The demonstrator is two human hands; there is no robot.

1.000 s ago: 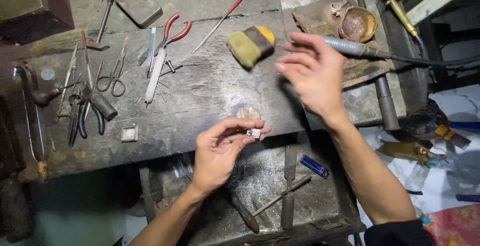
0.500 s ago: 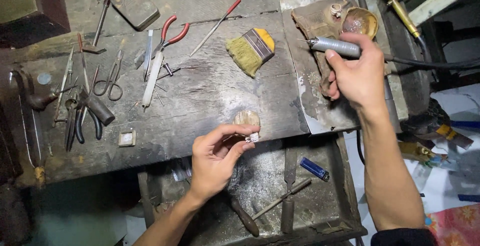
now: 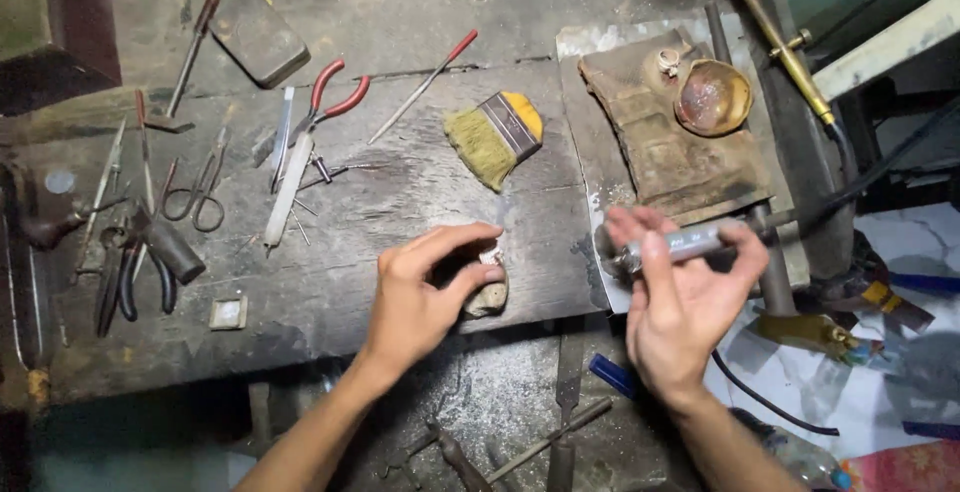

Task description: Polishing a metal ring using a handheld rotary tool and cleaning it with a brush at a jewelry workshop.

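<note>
Fingers, left hand [image 3: 425,292]: pinched on small metal piece [image 3: 490,253], over the wooden peg [image 3: 487,297] at desk [image 3: 400,202] front edge.
Fingers, right hand [image 3: 680,302]: wrapped around grey handpiece [image 3: 675,245], held level.
Brush [image 3: 495,137]: 12 o'clock of left hand.
Red-handled pliers [image 3: 330,102]: 11 o'clock.

The light is falling from above onto the middle of the desk [image 3: 380,252], so the centre is looking moderately bright while the edges are staying dim. At 9 and 10 o'clock the corners are sinking into near black, and tools there are hard to make out. The left hand [image 3: 425,297] is casting a soft shadow beneath itself. A small glare is shining on the copper bowl [image 3: 712,98] at 2 o'clock. The right hand [image 3: 680,297] is showing slight motion blur. Straight lines are bending a little near the borders.
</note>
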